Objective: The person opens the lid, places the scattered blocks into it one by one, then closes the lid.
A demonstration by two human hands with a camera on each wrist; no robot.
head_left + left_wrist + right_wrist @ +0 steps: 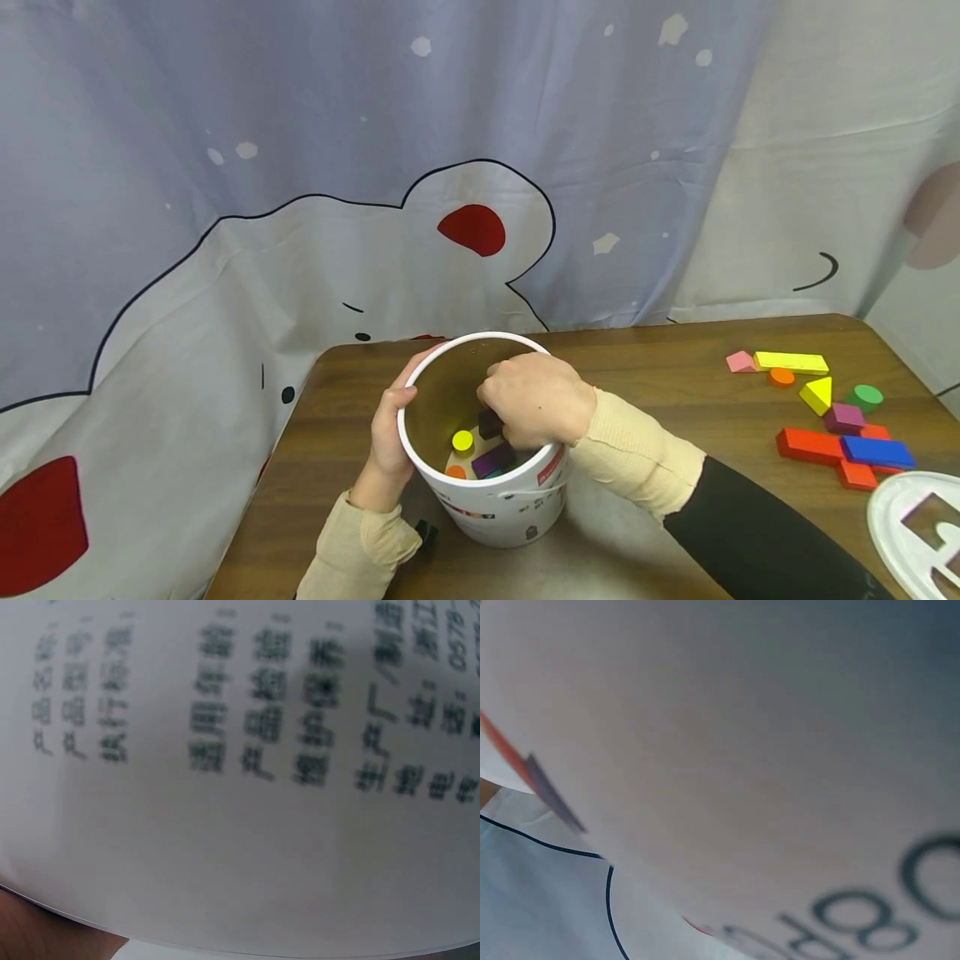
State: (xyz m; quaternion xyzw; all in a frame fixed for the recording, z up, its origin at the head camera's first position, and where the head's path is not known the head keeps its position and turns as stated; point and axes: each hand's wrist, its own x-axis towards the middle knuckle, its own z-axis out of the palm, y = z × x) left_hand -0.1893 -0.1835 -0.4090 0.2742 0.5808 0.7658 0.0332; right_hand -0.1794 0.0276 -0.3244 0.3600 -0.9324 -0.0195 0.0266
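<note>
Leftmost, the left hand (390, 429) sets its thumb on the rim of a white bucket (502, 517) that stands upright on the worktop (645, 362), its grip clasping the wall. The bucket is probably light, fairly stiff and a little slippery on its smooth printed side; the rounded rim looks the surest hold, better than the thin handle (540, 492) against the near side. At the bottom of the bucket lie an orange piece (455, 472), a yellow cylinder (462, 442), a dark block (490, 423) and a purple block (492, 460). They should be light, hard and not easily broken; flat faces would suit a pinch, while the cylinder might roll. The right hand (536, 400) reaches in over the right rim, but its fingertips are hidden, so I cannot tell whether that grip has anything.

Well apart on the right, straight-edged shapes lie on brown wood grain: a pink block (741, 362), a yellow bar (791, 362), a round orange disc (781, 377), red bars (810, 447) and a blue bar (877, 452). Rightmost, a flat white lid (886, 517) has angular cut-outs.
</note>
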